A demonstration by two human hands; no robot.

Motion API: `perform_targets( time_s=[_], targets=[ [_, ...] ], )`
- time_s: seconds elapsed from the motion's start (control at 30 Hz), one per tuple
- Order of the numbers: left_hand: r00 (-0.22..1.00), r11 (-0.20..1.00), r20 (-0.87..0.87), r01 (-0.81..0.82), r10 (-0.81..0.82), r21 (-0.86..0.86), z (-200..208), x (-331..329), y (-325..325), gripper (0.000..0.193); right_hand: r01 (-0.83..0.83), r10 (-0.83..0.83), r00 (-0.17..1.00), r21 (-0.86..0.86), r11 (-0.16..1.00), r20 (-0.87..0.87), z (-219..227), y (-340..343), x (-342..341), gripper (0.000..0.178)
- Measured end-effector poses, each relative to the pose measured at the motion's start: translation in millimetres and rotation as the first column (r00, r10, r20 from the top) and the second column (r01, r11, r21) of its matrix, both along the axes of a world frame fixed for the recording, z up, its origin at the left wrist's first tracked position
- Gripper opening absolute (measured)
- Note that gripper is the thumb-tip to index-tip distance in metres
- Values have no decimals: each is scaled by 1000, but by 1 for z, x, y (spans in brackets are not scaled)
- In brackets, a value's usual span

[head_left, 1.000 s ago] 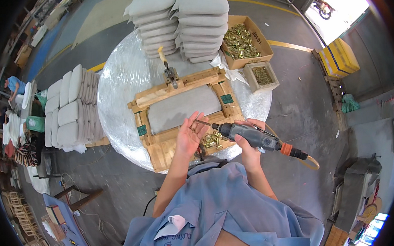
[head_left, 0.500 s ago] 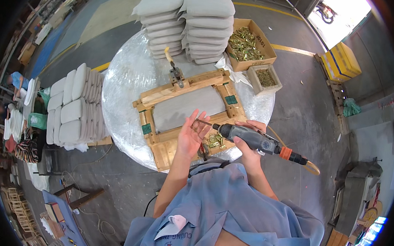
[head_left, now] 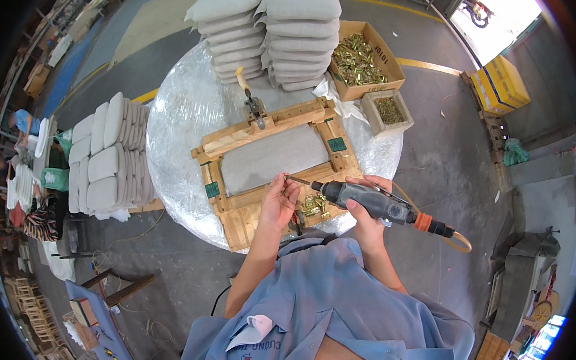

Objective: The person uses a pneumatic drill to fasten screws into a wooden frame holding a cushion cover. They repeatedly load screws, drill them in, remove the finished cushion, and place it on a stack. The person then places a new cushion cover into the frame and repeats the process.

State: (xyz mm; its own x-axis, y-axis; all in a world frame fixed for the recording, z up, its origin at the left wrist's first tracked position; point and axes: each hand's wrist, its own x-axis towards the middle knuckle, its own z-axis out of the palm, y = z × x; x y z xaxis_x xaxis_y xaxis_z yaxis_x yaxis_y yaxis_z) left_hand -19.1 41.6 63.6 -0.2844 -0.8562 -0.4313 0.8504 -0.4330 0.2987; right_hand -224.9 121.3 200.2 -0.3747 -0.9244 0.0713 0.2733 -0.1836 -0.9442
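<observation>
My right hand point(head_left: 367, 220) is wrapped around the dark grey body of an air screwdriver point(head_left: 382, 204) with an orange ring and a hose. Its long bit point(head_left: 300, 180) points left, to the fingertips of my left hand point(head_left: 277, 203). Those fingers are closed in a pinch at the bit's tip; anything small between them is hidden. Beneath both hands lies a wooden jig frame point(head_left: 240, 197) around a grey fabric-covered cushion point(head_left: 274, 158). A toggle clamp point(head_left: 255, 110) is fixed on its far rail. Small brass-coloured metal pieces point(head_left: 314, 206) lie on the near board.
The jig rests on a round, plastic-wrapped table point(head_left: 176, 166). Stacked grey cushions point(head_left: 300, 36) stand at its far side, beside a cardboard box point(head_left: 387, 80) of brass pieces and a small tub point(head_left: 396, 122) of screws. More cushions point(head_left: 101, 157) are piled left. A yellow box point(head_left: 501, 87) is at right.
My left hand's spread fingers have closed together into a pinch at the bit's tip. The screwdriver stays in my right hand, nearly in the same place.
</observation>
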Motion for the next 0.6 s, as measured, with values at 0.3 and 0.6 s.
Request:
perform_targets(
  time_s=[0.3,0.6],
  targets=[
    [997,999,82,4,-8,47,4,-7,-7,15,3,-3,1000,25,1000,-16,-12,-16,-9,63],
    [988,999,150,18,-25,43,-11,-4,-32,10,-4,3,1000,40,999,18,-27,-36,-26,65]
  ],
)
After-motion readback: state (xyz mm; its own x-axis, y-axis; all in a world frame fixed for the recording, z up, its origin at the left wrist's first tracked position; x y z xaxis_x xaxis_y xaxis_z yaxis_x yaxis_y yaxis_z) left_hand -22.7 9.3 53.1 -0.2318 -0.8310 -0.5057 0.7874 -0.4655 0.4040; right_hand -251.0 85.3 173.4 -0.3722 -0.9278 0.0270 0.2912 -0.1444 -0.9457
